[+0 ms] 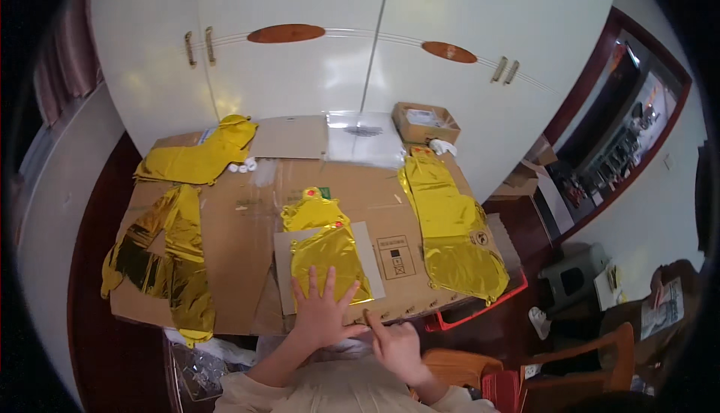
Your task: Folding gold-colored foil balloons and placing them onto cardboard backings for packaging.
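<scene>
A flat, uninflated gold foil balloon (324, 257) lies folded over a grey card sheet (377, 267) at the middle of the cardboard-covered table. My left hand (324, 314) rests on its lower part, palm down with fingers spread. Just right of it, near the table's front edge, is my right hand (399, 349). Its index finger stretches forward while the other fingers curl in; I see nothing held in it. The upper end of the balloon, with a small red mark, sticks out beyond the card.
More flat gold balloons lie at the far left (180, 162), near left (176, 252) and right (454, 233). Clear plastic sleeves (364, 143) and a small open carton (427, 122) stand at the back. A wooden chair (622, 349) is at the lower right. Someone sits beyond, holding printed paper (663, 309).
</scene>
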Action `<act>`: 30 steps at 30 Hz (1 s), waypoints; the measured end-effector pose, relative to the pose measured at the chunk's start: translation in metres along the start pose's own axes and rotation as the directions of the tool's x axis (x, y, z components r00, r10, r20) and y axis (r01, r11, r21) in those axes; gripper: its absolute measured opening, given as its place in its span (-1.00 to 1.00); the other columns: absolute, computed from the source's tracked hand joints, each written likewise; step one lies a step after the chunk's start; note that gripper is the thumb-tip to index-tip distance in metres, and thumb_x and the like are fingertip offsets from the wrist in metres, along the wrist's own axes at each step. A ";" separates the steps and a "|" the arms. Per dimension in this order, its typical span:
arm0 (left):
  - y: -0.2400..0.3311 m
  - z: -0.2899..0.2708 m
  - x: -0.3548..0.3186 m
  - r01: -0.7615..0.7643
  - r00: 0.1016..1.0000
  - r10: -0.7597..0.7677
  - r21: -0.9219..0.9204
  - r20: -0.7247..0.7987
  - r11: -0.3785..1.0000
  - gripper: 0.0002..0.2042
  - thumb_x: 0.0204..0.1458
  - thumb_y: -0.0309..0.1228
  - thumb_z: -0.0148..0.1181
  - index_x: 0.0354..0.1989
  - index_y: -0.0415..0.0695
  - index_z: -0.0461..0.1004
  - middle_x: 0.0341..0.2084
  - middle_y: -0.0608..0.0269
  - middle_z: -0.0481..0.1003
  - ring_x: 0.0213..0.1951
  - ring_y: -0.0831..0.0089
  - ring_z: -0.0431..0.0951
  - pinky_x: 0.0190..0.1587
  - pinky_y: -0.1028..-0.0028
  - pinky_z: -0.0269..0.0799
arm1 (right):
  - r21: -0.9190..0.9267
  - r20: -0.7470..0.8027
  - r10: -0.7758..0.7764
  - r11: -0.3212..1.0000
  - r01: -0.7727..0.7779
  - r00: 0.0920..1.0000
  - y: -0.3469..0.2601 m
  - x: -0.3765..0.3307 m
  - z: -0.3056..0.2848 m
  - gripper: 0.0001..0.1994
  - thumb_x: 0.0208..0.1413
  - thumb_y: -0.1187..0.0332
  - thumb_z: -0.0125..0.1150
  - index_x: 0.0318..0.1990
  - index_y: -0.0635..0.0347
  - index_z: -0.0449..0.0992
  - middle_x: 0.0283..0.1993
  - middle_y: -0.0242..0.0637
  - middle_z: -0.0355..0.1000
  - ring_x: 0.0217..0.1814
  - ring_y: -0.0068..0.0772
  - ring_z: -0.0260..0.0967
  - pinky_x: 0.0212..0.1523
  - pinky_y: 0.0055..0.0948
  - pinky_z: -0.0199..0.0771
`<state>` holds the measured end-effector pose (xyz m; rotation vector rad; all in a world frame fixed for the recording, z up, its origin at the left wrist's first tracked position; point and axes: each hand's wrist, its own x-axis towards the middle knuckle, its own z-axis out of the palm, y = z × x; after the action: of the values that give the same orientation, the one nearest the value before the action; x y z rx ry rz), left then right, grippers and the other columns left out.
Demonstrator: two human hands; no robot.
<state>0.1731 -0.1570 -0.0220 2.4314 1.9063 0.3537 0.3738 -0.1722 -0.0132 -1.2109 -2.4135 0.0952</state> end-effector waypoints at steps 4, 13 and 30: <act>0.000 0.003 -0.001 -0.007 1.000 0.007 0.031 0.004 0.999 -0.08 -0.23 0.46 0.07 0.33 0.24 0.25 0.36 -0.22 -0.01 0.34 -0.47 -0.17 0.15 -0.57 -0.33 | -0.097 -0.043 0.101 0.990 -0.105 0.994 -0.010 0.006 0.016 -0.46 -0.07 0.33 0.20 0.17 0.11 0.42 -0.72 -0.49 0.34 -0.74 -0.47 0.34 -0.61 -0.41 0.26; -0.001 0.005 -0.001 -0.033 0.998 0.034 0.026 -0.055 0.999 -0.12 -0.20 0.42 0.09 0.32 0.20 0.28 0.33 -0.22 0.03 0.33 -0.47 -0.14 0.14 -0.57 -0.31 | -0.231 -0.038 0.092 0.968 -0.099 0.995 -0.001 0.014 0.015 -0.45 -0.11 0.28 0.19 0.16 -0.02 0.48 -0.79 -0.47 0.31 -0.80 -0.48 0.32 -0.64 -0.43 0.36; 0.000 0.004 -0.001 -0.014 0.999 0.014 0.000 -0.036 1.000 -0.11 -0.21 0.40 0.12 0.32 0.19 0.27 0.34 -0.22 0.04 0.35 -0.46 -0.17 0.17 -0.55 -0.38 | -0.206 -0.061 0.115 0.970 -0.126 0.991 0.003 0.014 0.010 -0.49 -0.13 0.25 0.24 0.09 -0.02 0.51 -0.74 -0.47 0.34 -0.74 -0.46 0.36 -0.62 -0.41 0.36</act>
<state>0.1736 -0.1575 -0.0258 2.4564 1.9034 0.4001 0.3647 -0.1578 -0.0176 -1.4358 -2.3526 -0.1545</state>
